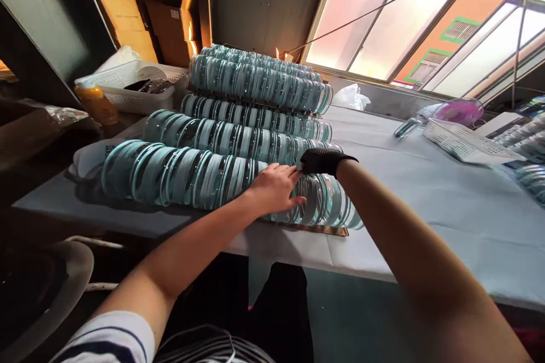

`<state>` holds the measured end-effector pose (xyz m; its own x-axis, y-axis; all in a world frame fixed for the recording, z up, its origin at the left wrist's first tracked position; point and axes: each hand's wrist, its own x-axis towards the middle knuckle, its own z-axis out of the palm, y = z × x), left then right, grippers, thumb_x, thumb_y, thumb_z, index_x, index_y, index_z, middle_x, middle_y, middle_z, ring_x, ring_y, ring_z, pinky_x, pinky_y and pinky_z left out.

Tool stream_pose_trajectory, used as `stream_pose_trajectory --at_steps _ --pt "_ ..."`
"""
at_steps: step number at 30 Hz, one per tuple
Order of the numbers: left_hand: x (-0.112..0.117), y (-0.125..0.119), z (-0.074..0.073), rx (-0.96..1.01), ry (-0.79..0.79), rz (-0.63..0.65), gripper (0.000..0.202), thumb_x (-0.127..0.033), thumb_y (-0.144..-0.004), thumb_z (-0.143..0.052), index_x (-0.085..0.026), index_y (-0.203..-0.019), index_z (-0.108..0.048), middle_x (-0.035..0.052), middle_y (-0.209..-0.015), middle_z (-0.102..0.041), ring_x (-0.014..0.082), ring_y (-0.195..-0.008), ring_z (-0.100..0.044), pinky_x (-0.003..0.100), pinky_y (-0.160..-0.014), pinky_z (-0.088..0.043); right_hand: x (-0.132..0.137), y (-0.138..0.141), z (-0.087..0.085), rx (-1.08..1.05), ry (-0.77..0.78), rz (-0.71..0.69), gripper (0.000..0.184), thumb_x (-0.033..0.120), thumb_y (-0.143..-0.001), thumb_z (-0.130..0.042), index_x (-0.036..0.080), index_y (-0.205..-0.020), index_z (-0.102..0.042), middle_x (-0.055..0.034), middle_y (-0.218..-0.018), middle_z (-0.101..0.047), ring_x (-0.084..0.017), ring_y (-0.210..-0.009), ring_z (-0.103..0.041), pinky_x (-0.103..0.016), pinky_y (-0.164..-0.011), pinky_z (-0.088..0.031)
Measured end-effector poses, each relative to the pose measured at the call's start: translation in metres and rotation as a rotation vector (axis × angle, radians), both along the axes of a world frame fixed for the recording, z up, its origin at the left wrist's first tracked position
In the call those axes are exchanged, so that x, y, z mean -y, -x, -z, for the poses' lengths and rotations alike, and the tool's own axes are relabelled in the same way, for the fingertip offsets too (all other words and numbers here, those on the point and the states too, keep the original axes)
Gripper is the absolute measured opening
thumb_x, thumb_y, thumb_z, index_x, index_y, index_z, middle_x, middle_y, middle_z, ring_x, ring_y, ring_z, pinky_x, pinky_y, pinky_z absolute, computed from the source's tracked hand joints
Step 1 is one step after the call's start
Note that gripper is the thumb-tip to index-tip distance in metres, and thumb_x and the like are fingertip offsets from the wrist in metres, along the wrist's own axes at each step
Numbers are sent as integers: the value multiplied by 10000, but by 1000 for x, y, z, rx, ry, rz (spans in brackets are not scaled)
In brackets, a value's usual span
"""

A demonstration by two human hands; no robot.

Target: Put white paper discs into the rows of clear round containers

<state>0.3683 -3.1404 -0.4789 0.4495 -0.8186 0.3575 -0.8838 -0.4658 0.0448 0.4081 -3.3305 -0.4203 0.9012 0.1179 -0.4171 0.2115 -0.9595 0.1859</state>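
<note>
We spread our left hand [276, 188] on the glass row [213, 178], likely steadying it, beside our right hand [321, 161], grip unclear.

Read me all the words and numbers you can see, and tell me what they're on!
No text is clear enough to read.
Lighter cardboard box: faint print, too blurred.
White label on the darker box: too small.
White object beside the front row of glass: dark marks, unreadable.

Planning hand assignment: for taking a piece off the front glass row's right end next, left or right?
Right, I'd judge: the gloved right hand is nearer the right end of the front glass row, while the bare left hand lies closer to its middle.
</note>
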Motion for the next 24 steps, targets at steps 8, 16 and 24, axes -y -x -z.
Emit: stream_pose_trajectory --at_steps 8,16,24 --pt "-3 5 4 49 39 -4 669 -583 -911 -518 -132 -1405 -486 105 -1433 -562 251 -1288 -531 432 -1117 -366 9 -32 11 -257 -124 -2 131 215 -803 -640 111 -727 -665 41 -569 -478 -89 -569 -407 -232 -623 -411" --pt "-2 3 -1 -3 18 -29 635 -550 -892 -552 -138 -1375 -517 107 -1398 -589 255 -1241 -561 420 -1096 -381 5 26 -13 119 -123 -68 182 171 -789 -554 130 -867 -713 -49 -820 -678 -161 -747 -569 -253 -675 -377" --pt "-3 -2 -1 -47 -31 -22 653 -562 -906 -509 -140 -1404 -495 119 -1443 -548 267 -1289 -532 412 -1110 -359 -37 180 92 510 -134 200 397 318 -974 -365 185 -952 -738 -115 -927 -725 -222 -800 -666 -288 -591 -313"
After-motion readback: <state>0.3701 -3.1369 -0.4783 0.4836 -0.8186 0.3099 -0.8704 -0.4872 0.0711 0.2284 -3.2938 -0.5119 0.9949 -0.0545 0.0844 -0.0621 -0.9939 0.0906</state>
